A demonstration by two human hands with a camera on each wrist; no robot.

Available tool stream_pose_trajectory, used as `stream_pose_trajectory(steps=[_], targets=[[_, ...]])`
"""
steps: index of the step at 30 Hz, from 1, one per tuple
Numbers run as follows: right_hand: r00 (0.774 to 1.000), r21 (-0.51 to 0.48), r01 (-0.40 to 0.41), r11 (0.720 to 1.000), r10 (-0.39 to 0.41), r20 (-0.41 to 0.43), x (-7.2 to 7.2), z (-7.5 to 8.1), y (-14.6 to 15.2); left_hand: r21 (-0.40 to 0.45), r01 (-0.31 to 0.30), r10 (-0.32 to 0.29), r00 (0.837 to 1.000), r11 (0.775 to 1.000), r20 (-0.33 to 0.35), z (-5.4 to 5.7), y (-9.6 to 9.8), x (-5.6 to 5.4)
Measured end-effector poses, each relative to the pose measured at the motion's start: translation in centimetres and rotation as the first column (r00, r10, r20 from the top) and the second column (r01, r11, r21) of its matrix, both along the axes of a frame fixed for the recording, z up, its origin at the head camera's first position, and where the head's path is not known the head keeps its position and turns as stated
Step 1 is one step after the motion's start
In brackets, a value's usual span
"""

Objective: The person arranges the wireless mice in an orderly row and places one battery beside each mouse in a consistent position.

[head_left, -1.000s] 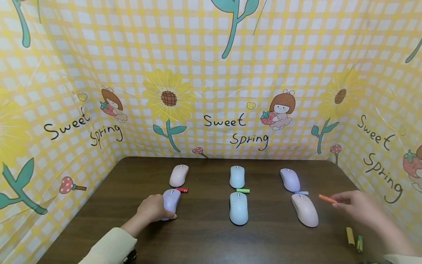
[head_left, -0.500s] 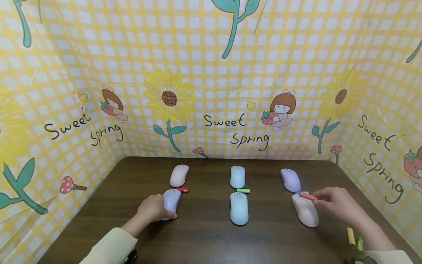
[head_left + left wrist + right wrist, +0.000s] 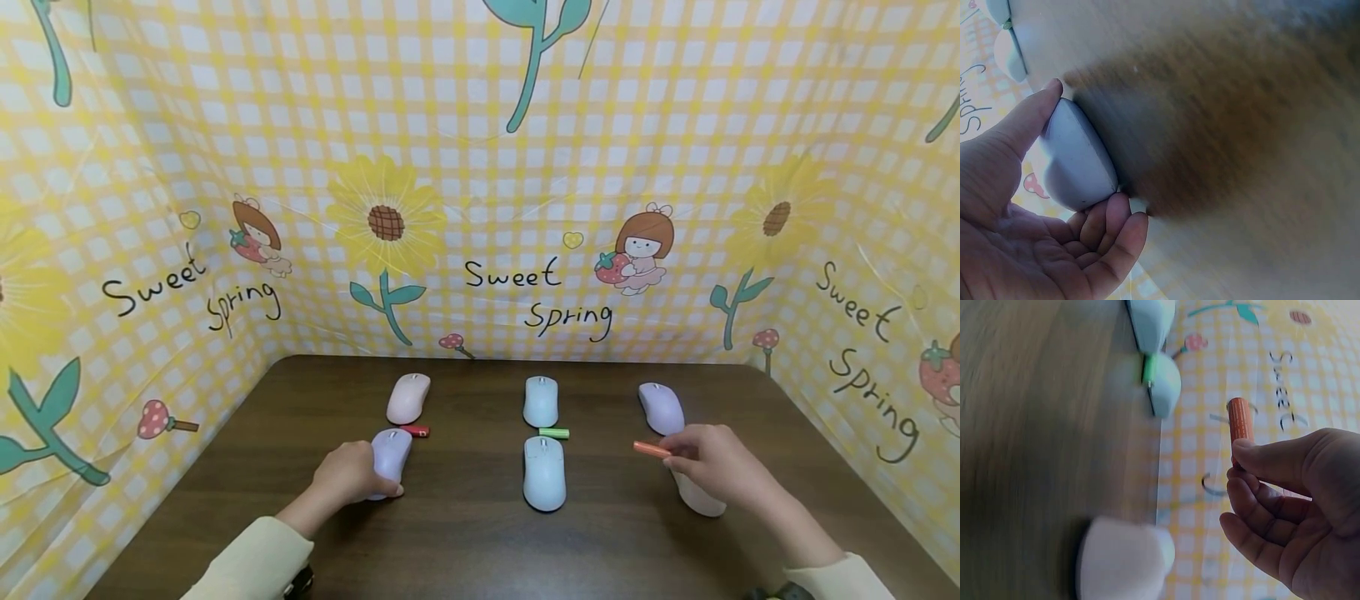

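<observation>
Six mice are set on the counter in three columns of two. A battery lies between the mice of the left column and of the middle column. The left hand is wrapped around the near left mouse. The right hand is held over the near right mouse, a battery pinched in it.
</observation>
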State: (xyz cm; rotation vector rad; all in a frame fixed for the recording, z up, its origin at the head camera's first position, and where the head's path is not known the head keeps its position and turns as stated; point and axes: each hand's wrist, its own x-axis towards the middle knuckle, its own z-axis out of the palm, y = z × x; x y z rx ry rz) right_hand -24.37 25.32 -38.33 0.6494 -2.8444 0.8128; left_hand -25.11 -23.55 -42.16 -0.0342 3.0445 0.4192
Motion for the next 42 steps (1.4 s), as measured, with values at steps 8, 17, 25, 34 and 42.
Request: stream_pose_trajectory(steps=[8,17,25,34,42], targets=[[0.997,-0.026,-0.072,0.997,0.071,-0.021,0.0,-0.3,-3.3,0.001,-0.002,0.002,1.000,1.000,0.000,0.1,0.1,0.1],[0.994,-0.062,-0.105,0.993,0.107,0.032,0.1,-1.0,-7.2,0.004,-0.003,0.003,1.000,1.000,0.005,0.3,0.2,0.2],[0.991,-0.062,-0.125,0.990,0.127,0.040,0.5,-1.1,-10.6,-0.003,-0.001,0.001,1.000,1.000,0.008,0.2,0.1,0.1],[0.975,-0.068,-0.211,0.975,0.215,0.062,1.0,-1.7,-14.3,-0.006,0.004,-0.004,1.000,1.000,0.015,0.4,0.2,0.0],[0.963,-0.048,-0.252,0.966,0.256,0.083,1.1,-2.9,-17.4,-0.009,0.008,-0.008,1.000,1.000,0.020,0.3,0.1,0.1]])
